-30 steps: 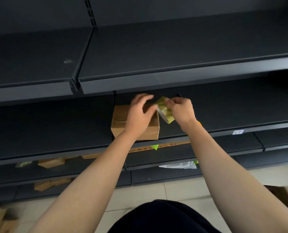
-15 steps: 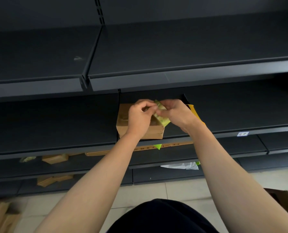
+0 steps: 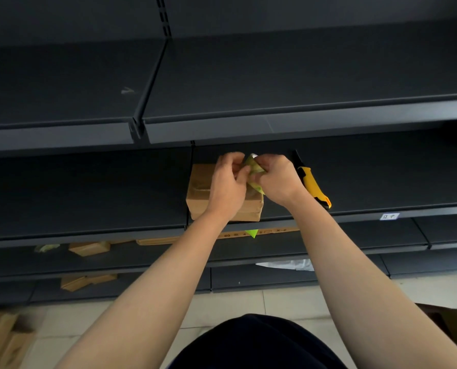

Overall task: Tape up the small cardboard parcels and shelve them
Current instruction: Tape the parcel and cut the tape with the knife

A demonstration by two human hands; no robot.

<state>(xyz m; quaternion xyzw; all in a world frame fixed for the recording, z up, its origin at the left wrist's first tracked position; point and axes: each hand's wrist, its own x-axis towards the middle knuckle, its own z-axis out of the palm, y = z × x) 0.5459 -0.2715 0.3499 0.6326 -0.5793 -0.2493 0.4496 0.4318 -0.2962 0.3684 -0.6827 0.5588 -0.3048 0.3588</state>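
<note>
Head view: my left hand [image 3: 228, 183] and right hand [image 3: 276, 179] both pinch yellow-green tape [image 3: 254, 167] just above one parcel [image 3: 200, 194] on the middle shelf [image 3: 88, 198]. Taping judged unfinished; knife [image 3: 312, 187] lies beside. Further parcels [image 3: 88, 247] sit on lower shelves [image 3: 168, 259], sealing unclear.

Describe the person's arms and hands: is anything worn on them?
Nothing worn shows. The left hand and right hand are bare, without gloves. The left forearm and right forearm are bare to the frame's edge: no sleeves, watch or wristbands. A dark garment covers the torso at the bottom.
</note>
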